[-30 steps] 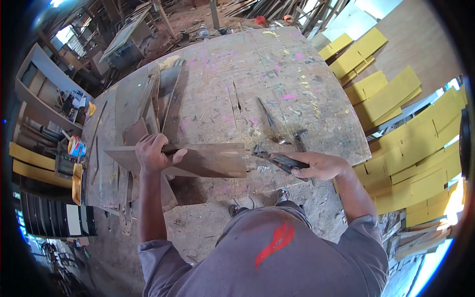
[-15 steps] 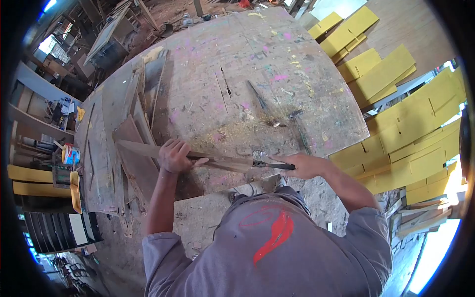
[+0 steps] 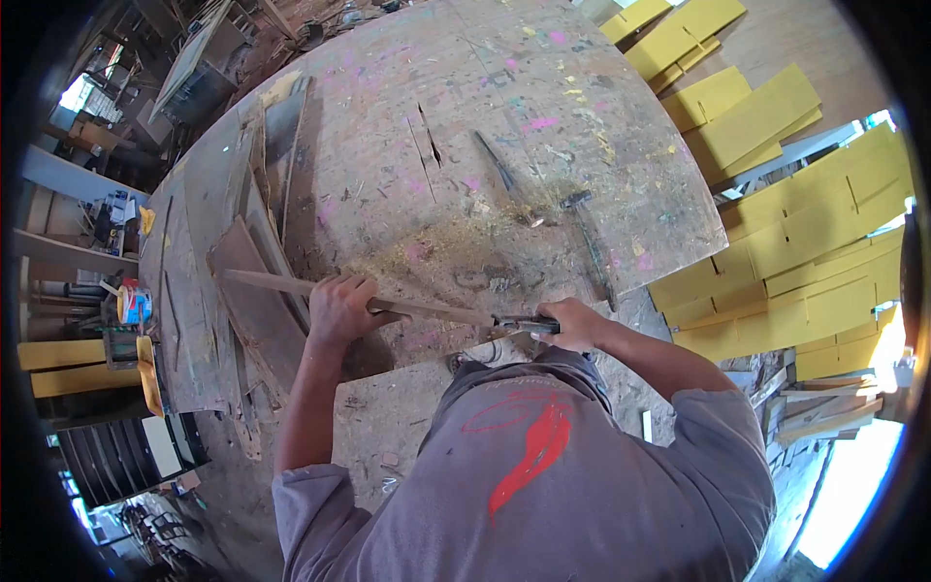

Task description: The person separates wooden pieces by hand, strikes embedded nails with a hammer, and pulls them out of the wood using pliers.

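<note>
My left hand (image 3: 341, 308) is wrapped around a thin wooden strip (image 3: 441, 312), which slants over the near edge of the workbench. The strip's far left end lies over a brown board. My right hand (image 3: 572, 323) is closed on a dark pliers-like tool (image 3: 529, 324), whose front end meets the strip's right end. Whether its jaws grip the wood is too small to tell. Beyond my right hand, a hammer (image 3: 577, 201) rests on the bench with its handle pointing toward me. A long dark metal tool (image 3: 497, 160) lies to its left.
The worn, paint-spotted workbench (image 3: 378, 145) carries sawdust and chips. Loose boards (image 3: 257, 276) are stacked on its left side. Yellow slotted panels (image 3: 805, 252) lean along the right. A paint-smeared bucket (image 3: 134, 303) stands at the left.
My right hand has shifted left and its fingers have closed further around the pliers-like tool. My left hand keeps its hold on the strip. The camera view has moved slightly.
</note>
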`<action>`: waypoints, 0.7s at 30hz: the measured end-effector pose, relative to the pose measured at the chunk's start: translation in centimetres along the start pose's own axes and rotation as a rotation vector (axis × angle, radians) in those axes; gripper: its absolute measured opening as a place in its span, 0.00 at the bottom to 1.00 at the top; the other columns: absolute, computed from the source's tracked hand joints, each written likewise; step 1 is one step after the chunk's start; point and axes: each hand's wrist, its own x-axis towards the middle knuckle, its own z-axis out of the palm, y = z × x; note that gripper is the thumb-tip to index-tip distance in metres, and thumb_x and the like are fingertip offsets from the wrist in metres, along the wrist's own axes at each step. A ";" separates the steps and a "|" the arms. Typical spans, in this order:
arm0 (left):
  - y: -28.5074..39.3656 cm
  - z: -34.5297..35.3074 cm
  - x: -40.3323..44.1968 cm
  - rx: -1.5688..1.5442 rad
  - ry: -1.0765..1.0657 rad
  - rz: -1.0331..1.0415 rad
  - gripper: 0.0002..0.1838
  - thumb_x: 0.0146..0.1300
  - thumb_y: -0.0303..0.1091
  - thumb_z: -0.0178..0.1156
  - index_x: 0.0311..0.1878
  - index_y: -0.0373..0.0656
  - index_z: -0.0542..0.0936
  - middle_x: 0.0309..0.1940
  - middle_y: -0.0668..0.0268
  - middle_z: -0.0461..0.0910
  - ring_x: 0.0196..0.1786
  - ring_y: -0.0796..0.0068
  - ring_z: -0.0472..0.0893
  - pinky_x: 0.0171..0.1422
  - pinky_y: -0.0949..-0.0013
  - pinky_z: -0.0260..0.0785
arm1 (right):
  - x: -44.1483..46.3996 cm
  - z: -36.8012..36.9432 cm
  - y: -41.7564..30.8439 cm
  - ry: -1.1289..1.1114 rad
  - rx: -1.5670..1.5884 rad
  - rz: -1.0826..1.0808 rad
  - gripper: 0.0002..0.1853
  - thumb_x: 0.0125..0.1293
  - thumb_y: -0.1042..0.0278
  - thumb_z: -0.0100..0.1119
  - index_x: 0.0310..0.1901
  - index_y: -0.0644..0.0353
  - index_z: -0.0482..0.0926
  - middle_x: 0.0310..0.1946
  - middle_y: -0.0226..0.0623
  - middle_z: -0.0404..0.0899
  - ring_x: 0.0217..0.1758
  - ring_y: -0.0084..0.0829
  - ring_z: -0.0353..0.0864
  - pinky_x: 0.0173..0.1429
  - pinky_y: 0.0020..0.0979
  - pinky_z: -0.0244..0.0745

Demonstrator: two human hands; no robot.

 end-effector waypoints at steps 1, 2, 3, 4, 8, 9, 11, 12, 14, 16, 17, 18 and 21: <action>0.2 -0.1 0.5 0.004 0.012 0.030 0.32 0.40 0.69 0.77 0.26 0.49 0.78 0.25 0.68 0.79 0.31 0.61 0.85 0.38 0.56 0.77 | -0.5 0.6 0.0 -0.008 0.023 0.050 0.24 0.63 0.49 0.69 0.50 0.62 0.82 0.42 0.60 0.85 0.50 0.61 0.84 0.54 0.54 0.78; 0.3 -0.1 1.0 -0.013 -0.007 0.078 0.32 0.42 0.69 0.76 0.25 0.49 0.77 0.24 0.68 0.79 0.31 0.62 0.84 0.39 0.57 0.77 | -1.2 1.3 -0.2 -0.016 0.045 0.100 0.23 0.62 0.51 0.69 0.50 0.62 0.82 0.42 0.60 0.84 0.50 0.61 0.84 0.54 0.55 0.77; 0.2 -0.1 1.7 -0.024 -0.016 0.117 0.32 0.43 0.69 0.75 0.24 0.49 0.76 0.24 0.68 0.79 0.30 0.62 0.84 0.40 0.57 0.77 | -1.5 1.3 -0.6 -0.024 0.058 0.142 0.23 0.61 0.53 0.69 0.50 0.63 0.81 0.42 0.61 0.84 0.50 0.62 0.84 0.55 0.55 0.77; -0.3 -0.3 2.6 -0.026 -0.021 0.156 0.32 0.44 0.69 0.75 0.22 0.49 0.75 0.24 0.69 0.78 0.30 0.63 0.84 0.41 0.58 0.77 | -2.2 1.1 -1.2 -0.059 0.111 0.185 0.22 0.59 0.56 0.69 0.49 0.63 0.81 0.43 0.60 0.84 0.51 0.61 0.84 0.56 0.55 0.77; 0.6 0.6 5.3 -0.097 0.000 0.302 0.30 0.42 0.67 0.76 0.24 0.49 0.77 0.23 0.69 0.77 0.32 0.63 0.83 0.42 0.59 0.77 | -7.6 1.9 -3.3 0.001 0.215 0.280 0.20 0.56 0.66 0.66 0.50 0.62 0.77 0.46 0.57 0.84 0.55 0.60 0.83 0.59 0.54 0.76; 1.0 1.6 6.3 -0.113 0.013 0.336 0.30 0.42 0.67 0.76 0.25 0.49 0.78 0.24 0.69 0.77 0.32 0.63 0.83 0.42 0.60 0.76 | -8.8 2.6 -3.1 0.035 0.212 0.305 0.20 0.56 0.67 0.66 0.50 0.62 0.77 0.46 0.57 0.84 0.55 0.60 0.83 0.59 0.54 0.76; 0.9 3.7 8.5 -0.174 0.057 0.373 0.30 0.41 0.67 0.76 0.26 0.48 0.80 0.24 0.68 0.78 0.33 0.63 0.83 0.43 0.60 0.75 | -9.2 3.4 -2.9 0.186 0.189 0.301 0.17 0.60 0.65 0.69 0.49 0.61 0.81 0.38 0.53 0.85 0.46 0.55 0.87 0.51 0.48 0.80; 0.6 5.1 9.2 -0.228 0.072 0.377 0.30 0.41 0.67 0.76 0.26 0.48 0.80 0.25 0.68 0.78 0.33 0.63 0.82 0.43 0.61 0.75 | -9.2 3.4 -3.4 0.203 0.211 0.324 0.17 0.60 0.65 0.69 0.49 0.61 0.81 0.38 0.53 0.86 0.46 0.55 0.87 0.51 0.48 0.80; 0.2 6.6 10.6 -0.269 0.088 0.393 0.31 0.40 0.69 0.76 0.27 0.48 0.81 0.25 0.67 0.79 0.33 0.63 0.82 0.43 0.61 0.73 | -9.0 2.9 -4.2 0.190 0.263 0.375 0.17 0.60 0.63 0.69 0.48 0.61 0.80 0.40 0.54 0.86 0.47 0.56 0.86 0.52 0.50 0.80; 0.0 6.8 11.5 -0.241 0.092 0.417 0.32 0.39 0.70 0.75 0.27 0.48 0.81 0.26 0.68 0.79 0.32 0.63 0.82 0.42 0.62 0.72 | -8.5 2.0 -4.4 0.128 0.324 0.424 0.18 0.61 0.60 0.69 0.46 0.62 0.79 0.43 0.56 0.85 0.50 0.58 0.85 0.55 0.53 0.78; -0.3 7.4 11.8 -0.226 0.102 0.418 0.33 0.38 0.71 0.75 0.26 0.48 0.81 0.25 0.68 0.79 0.31 0.64 0.81 0.41 0.62 0.72 | -8.2 2.2 -4.3 0.155 0.343 0.407 0.17 0.61 0.59 0.68 0.46 0.62 0.79 0.42 0.55 0.85 0.50 0.58 0.85 0.54 0.53 0.78; -0.5 8.0 12.0 -0.213 0.115 0.418 0.34 0.38 0.72 0.75 0.26 0.48 0.81 0.24 0.68 0.78 0.31 0.64 0.81 0.41 0.62 0.71 | -8.0 2.3 -4.1 0.182 0.358 0.392 0.17 0.62 0.59 0.68 0.46 0.61 0.79 0.42 0.55 0.85 0.49 0.58 0.85 0.54 0.53 0.78; -0.9 9.1 13.0 -0.204 0.139 0.446 0.35 0.37 0.74 0.74 0.24 0.48 0.79 0.22 0.69 0.76 0.29 0.64 0.80 0.39 0.61 0.70 | -7.7 2.3 -3.6 0.208 0.374 0.388 0.18 0.63 0.57 0.67 0.47 0.61 0.80 0.41 0.54 0.86 0.49 0.57 0.86 0.54 0.52 0.78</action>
